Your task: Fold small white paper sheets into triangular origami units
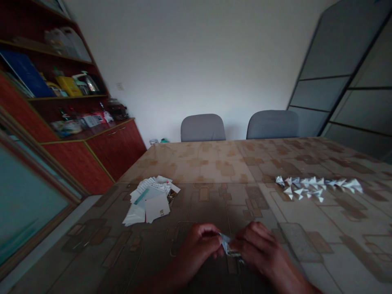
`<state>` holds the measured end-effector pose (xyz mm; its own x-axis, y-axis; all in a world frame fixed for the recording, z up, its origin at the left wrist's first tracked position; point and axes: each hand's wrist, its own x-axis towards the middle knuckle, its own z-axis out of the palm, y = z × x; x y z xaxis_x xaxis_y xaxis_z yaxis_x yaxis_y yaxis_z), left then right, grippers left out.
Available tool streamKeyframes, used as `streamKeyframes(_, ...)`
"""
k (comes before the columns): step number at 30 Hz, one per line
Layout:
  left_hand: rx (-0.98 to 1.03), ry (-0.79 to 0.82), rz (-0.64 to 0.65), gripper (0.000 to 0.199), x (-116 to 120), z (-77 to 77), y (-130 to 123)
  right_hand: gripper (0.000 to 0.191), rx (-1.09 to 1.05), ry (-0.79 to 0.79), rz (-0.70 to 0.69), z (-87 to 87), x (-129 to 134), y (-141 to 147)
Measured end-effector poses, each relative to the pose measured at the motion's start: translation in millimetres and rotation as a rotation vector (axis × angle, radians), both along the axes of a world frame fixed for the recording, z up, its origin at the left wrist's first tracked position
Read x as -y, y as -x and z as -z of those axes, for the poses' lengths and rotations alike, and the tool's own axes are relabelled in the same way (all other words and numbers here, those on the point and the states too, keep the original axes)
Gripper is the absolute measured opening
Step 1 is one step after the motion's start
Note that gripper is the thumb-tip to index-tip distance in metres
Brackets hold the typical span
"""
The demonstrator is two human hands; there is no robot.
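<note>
Near the table's front edge, a small folded piece of paper [226,244] is pinched between both hands. My left hand [203,243] has its thumb and fingers closed on the paper's left end. From the right, my right hand [260,249] grips the other end, its fingers curled over and hiding part of it. A loose pile of white paper cards [156,204] lies to the left, beyond my left hand. Several folded pointed paper pieces [312,183] stand in rows at the right of the table.
The table [214,163] has a brown patterned cover. Two grey chairs [202,127] stand behind its far edge. A red-brown cabinet [116,151] with filled shelves is at the left, and grey panelled doors [324,73] are at the right.
</note>
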<state>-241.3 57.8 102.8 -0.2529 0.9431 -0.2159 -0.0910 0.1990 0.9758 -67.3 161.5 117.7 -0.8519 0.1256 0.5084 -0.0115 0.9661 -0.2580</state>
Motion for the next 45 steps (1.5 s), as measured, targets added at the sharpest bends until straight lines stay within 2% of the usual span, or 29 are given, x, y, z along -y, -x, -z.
streamKeyframes(3, -0.145, 0.031, 0.051, 0.015, 0.8, 3.8, -0.3, 0.022, 0.059, -0.044, -0.033, 0.0, -1.7, -0.9)
streamKeyframes(8, -0.642, 0.050, 0.030, 0.015, 1.4, 6.1, -7.0, 0.016, 0.140, -0.081, -0.044, 9.2, -4.6, 2.8)
streamKeyframes(11, -0.883, 0.060, 0.038, 0.015, 4.0, 5.7, -9.7, 0.016, 0.171, 0.002, -0.034, 13.7, -7.9, 4.8)
streamKeyframes(14, -1.003, 0.023, 0.052, 0.025, 8.7, 6.5, -9.6, 0.015, 0.203, 0.103, -0.043, 14.8, -11.3, 4.4)
streamKeyframes(18, -1.033, -0.112, 0.187, 0.015, 13.9, 11.0, -8.9, 0.014, 0.228, 0.200, -0.057, 14.3, -13.4, 2.6)
streamKeyframes(20, -1.028, -0.129, 0.206, 0.013, 14.4, 13.2, -9.6, 0.013, 0.231, 0.236, -0.051, 14.6, -13.4, 2.4)
streamKeyframes(28, -1.008, -0.115, 0.150, 0.007, 11.6, 12.4, -14.3, 0.012, 0.195, 0.316, -0.011, 17.2, -13.4, 3.8)
streamKeyframes(33, -0.998, -0.091, 0.111, 0.010, 12.1, 9.6, -17.7, 0.014, 0.185, 0.372, 0.068, 20.3, -13.9, 4.6)
streamKeyframes(38, -1.024, -0.057, 0.080, 0.012, 10.5, 9.5, -21.4, 0.014, 0.216, 0.362, 0.158, 24.0, -11.4, 8.4)
streamKeyframes(45, -1.010, -0.153, 0.115, 0.011, 12.8, 14.5, -12.6, 0.014, 0.270, 0.360, 0.254, 22.9, -7.0, 13.7)
